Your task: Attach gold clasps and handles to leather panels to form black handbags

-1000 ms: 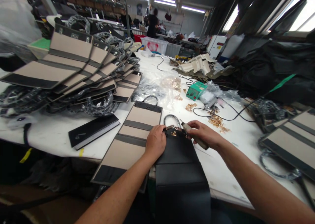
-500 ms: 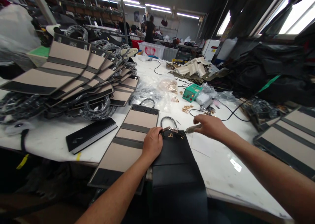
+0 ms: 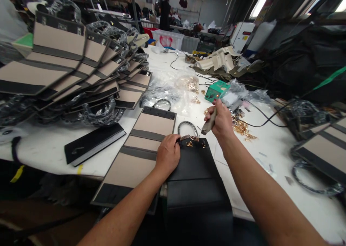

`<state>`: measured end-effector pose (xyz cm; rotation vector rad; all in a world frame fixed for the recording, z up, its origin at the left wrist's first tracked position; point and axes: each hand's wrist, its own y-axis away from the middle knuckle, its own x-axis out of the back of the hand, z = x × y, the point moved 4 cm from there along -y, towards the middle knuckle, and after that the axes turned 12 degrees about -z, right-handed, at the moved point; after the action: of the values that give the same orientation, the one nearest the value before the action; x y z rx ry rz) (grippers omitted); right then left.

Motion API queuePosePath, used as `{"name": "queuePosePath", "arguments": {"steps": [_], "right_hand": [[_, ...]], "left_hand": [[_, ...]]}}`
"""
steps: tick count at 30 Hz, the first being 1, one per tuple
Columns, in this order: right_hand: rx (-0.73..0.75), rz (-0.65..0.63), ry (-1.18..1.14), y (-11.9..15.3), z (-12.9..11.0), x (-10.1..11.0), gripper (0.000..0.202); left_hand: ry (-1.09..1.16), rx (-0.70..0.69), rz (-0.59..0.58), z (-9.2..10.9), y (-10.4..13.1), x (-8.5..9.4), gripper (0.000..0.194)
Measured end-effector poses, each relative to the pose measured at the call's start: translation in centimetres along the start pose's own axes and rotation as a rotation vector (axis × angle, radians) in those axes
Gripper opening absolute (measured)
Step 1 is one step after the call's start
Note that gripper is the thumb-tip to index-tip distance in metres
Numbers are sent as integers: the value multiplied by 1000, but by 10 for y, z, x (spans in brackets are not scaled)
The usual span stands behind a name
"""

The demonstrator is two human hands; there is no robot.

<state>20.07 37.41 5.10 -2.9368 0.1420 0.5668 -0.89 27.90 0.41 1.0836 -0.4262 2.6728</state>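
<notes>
A black leather bag panel (image 3: 197, 170) lies over the table's front edge, with gold metal fittings (image 3: 189, 144) and a plastic-wrapped handle (image 3: 187, 123) at its top. My left hand (image 3: 168, 153) grips the panel's upper left corner, fingers curled on a dark strap. My right hand (image 3: 221, 120) is closed around a grey-brown tool (image 3: 209, 124), raised just beyond the panel's upper right corner, its tip pointing down toward the fittings. Under my left forearm lies a beige and grey panel (image 3: 143, 145).
Stacked beige panels (image 3: 65, 55) with wrapped handles fill the left. A black folded piece (image 3: 94, 145) lies nearer. A green box (image 3: 217, 90), loose gold parts (image 3: 244, 129) and cables sit beyond my right hand. More panels (image 3: 324, 141) are at right. Two people stand far back.
My right hand has lifted and turned, tilting the tool more steeply over the panel's corner. My left hand keeps its hold. The camera view has tipped downward, showing more gold parts.
</notes>
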Motion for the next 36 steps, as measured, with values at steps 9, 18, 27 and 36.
{"name": "queuePosePath", "arguments": {"steps": [9,18,27,36], "right_hand": [[-363,-91,-145,-9,73,-28,37],[-386,-197,-31,2,84,-44,42],[-438,-205,51,-2,89,-42,36],[-422,-226,143,0,85,-45,34]], "left_hand": [[-12,41,-21,1,0,0,24],[-50,36,-28,4,-1,-1,23],[-173,96,-78,8,-5,-2,17],[-258,108,-118,-2,-26,2,7]]}}
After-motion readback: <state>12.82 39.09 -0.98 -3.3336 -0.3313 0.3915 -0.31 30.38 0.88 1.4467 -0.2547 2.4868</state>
